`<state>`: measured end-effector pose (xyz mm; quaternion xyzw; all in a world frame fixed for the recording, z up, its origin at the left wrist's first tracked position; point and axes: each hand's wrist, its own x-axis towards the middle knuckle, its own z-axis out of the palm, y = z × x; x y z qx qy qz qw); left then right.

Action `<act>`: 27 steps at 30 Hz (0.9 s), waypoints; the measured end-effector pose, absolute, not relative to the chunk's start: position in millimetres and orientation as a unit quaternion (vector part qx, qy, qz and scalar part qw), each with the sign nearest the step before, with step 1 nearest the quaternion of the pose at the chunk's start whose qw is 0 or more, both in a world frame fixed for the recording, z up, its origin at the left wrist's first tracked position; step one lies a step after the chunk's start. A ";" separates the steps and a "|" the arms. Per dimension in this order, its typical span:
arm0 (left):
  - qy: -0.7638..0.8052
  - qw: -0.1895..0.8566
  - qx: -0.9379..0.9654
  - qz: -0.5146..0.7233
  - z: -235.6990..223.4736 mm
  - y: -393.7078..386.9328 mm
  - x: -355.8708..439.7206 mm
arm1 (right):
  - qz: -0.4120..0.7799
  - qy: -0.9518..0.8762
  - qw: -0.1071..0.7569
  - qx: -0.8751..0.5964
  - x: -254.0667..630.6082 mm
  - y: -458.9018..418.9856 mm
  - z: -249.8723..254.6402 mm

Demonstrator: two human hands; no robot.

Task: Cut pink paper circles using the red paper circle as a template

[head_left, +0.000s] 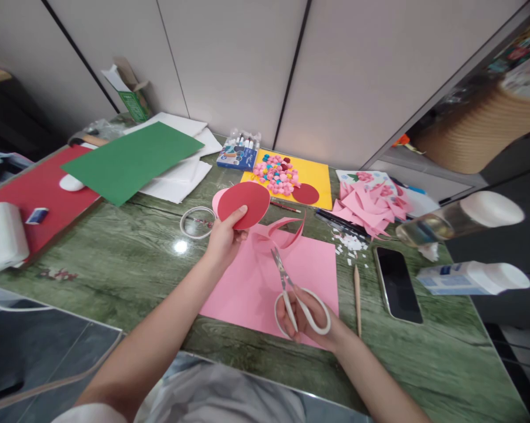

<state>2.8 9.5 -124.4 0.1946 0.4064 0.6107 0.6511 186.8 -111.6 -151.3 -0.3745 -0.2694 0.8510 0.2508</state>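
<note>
My left hand (228, 235) pinches a red paper oval (250, 202) between thumb and fingers. A rim of pink paper (217, 201) shows behind the oval's left edge. In my right hand (298, 314) is a pair of white-handled scissors (281, 267), fingers through the loops and blades pointing away from me. Whether the blades are fully closed is hard to make out. Beneath both hands lies a pink paper sheet (247, 288). Curled pink offcuts (294, 235) rest near the sheet's far edge, just beyond the scissor tips.
A yellow sheet (315, 173) bears pompoms (279, 174) and another red oval (306, 194). Pink scraps (371, 205), a phone (397, 285), a wooden pencil (357, 299) and bottles (472, 277) are on the right. Left are a tape roll (183, 226), green sheet (135, 155) and white charger (3, 235).
</note>
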 end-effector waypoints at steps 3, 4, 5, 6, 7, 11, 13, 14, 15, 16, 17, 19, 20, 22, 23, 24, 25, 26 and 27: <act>0.405 0.656 0.194 0.607 -123.3 9.5 2.7 | 0.846 -0.262 0.266 -0.380 183.7 -110.9 -151.7; 0.405 0.657 0.194 0.605 -123.1 9.5 2.5 | 0.841 -0.259 0.276 -0.387 182.6 -110.3 -151.2; 0.405 0.659 0.194 0.604 -123.0 9.6 2.3 | 0.836 -0.255 0.285 -0.393 181.5 -109.6 -150.6; 0.405 0.659 0.195 0.603 -123.0 9.7 2.1 | 0.831 -0.251 0.293 -0.401 180.5 -108.9 -150.0; 0.406 0.659 0.195 0.603 -123.2 9.7 1.9 | 0.827 -0.247 0.300 -0.407 179.5 -108.1 -149.5; 0.407 0.656 0.193 0.605 -124.2 9.9 0.8 | 0.807 -0.247 0.333 -0.421 177.1 -105.9 -148.8; 0.411 0.656 0.192 0.603 -124.6 10.3 0.3 | 0.795 -0.252 0.352 -0.426 178.0 -104.3 -147.3; 0.413 0.656 0.191 0.602 -124.8 10.6 0.1 | 0.788 -0.255 0.362 -0.428 179.8 -103.0 -145.6; 0.415 0.655 0.190 0.602 -124.8 10.9 -0.2 | 0.779 -0.257 0.375 -0.432 182.9 -101.2 -143.1; 0.415 0.655 0.189 0.602 -124.8 11.2 -0.4 | 0.767 -0.260 0.392 -0.437 187.8 -99.0 -139.9; 0.413 0.656 0.188 0.603 -124.7 11.5 -0.6 | 0.749 -0.264 0.416 -0.444 194.6 -96.3 -136.1; 0.408 0.658 0.187 0.604 -124.5 11.8 -1.1 | 0.695 -0.279 0.473 -0.464 214.1 -90.0 -128.0; 0.406 0.659 0.186 0.605 -124.4 11.9 -1.4 | 0.664 -0.291 0.495 -0.480 226.3 -86.7 -124.2; 0.405 0.662 0.184 0.603 -124.2 11.7 -1.8 | 0.614 -0.328 0.511 -0.504 252.9 -80.5 -118.6; 0.405 0.663 0.183 0.603 -124.1 11.5 -1.9 | 0.596 -0.341 0.523 -0.506 266.1 -78.0 -116.9; 0.405 0.663 0.182 0.602 -124.1 11.3 -2.1 | 0.581 -0.351 0.535 -0.502 278.5 -75.7 -116.2; 0.405 0.664 0.181 0.602 -124.0 11.2 -2.1 | 0.573 -0.354 0.546 -0.498 289.7 -73.9 -116.3; 0.405 0.665 0.180 0.601 -123.8 11.1 -2.2 | 0.571 -0.353 0.549 -0.497 299.3 -72.5 -117.2; 0.403 0.666 0.179 0.601 -123.7 11.0 -2.2 | 0.569 -0.353 0.549 -0.500 307.3 -71.4 -118.8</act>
